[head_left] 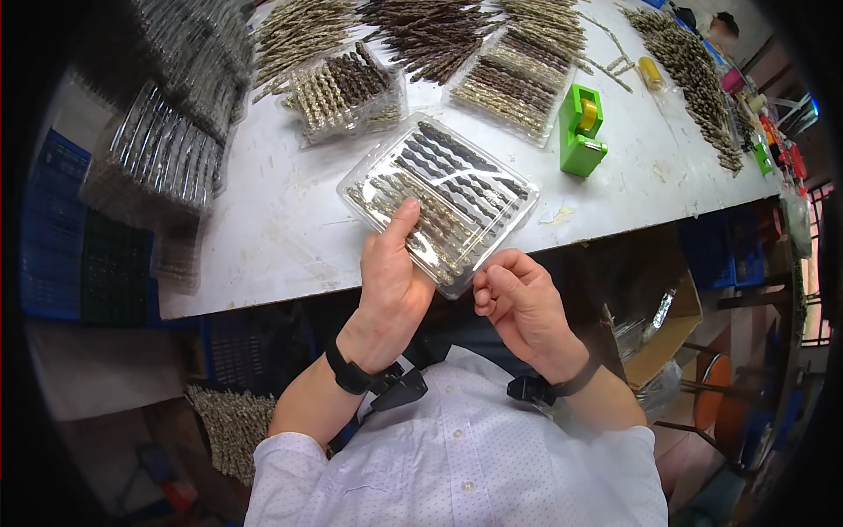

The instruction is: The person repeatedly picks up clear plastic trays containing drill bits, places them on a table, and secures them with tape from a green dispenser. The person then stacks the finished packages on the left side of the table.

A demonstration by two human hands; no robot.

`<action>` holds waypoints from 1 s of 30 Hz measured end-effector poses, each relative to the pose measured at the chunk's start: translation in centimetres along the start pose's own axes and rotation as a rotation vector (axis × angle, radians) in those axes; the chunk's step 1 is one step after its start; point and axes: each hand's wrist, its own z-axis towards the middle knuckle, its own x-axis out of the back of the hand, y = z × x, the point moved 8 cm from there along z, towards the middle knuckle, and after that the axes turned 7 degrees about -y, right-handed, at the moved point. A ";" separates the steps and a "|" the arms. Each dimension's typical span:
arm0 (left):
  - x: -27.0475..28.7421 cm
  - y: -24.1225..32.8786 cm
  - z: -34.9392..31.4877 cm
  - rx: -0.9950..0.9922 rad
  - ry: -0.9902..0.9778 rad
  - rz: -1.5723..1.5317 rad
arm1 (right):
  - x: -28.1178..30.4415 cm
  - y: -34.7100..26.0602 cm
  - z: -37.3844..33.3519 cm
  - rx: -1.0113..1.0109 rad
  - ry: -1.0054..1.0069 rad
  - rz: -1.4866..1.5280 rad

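A clear plastic box (450, 195) with slim twisted sticks in it, dark ones at the top and gold ones below, is tilted above the front of the table. Around its lower left side my left hand (397, 285) is closed, thumb on the lid and the other fingers hidden underneath. My right hand (525, 303) is at the box's lower right corner with its fingers curled and pinched together. What that pinch holds, if anything, is too small to make out. Each wrist wears a dark band.
Two filled boxes, one on the left (344, 92) and one on the right (511, 83), lie beyond my hands. A green tape dispenser (580, 145) stands right of them. Piles of twisted sticks (426, 31) line the back. Stacked clear trays (158, 154) rise at left; a cardboard box (660, 329) stands below right.
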 end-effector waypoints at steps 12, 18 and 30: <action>-0.4 -0.3 -0.3 0.125 -0.008 -0.017 | -0.5 -1.5 1.1 0.287 -0.207 -0.272; -0.6 -0.2 -0.6 0.098 0.023 -0.003 | -0.5 -1.6 1.0 0.325 -0.161 -0.363; -1.2 -0.5 -0.2 -0.002 -0.037 0.006 | -1.7 -0.3 0.5 0.029 0.015 -0.378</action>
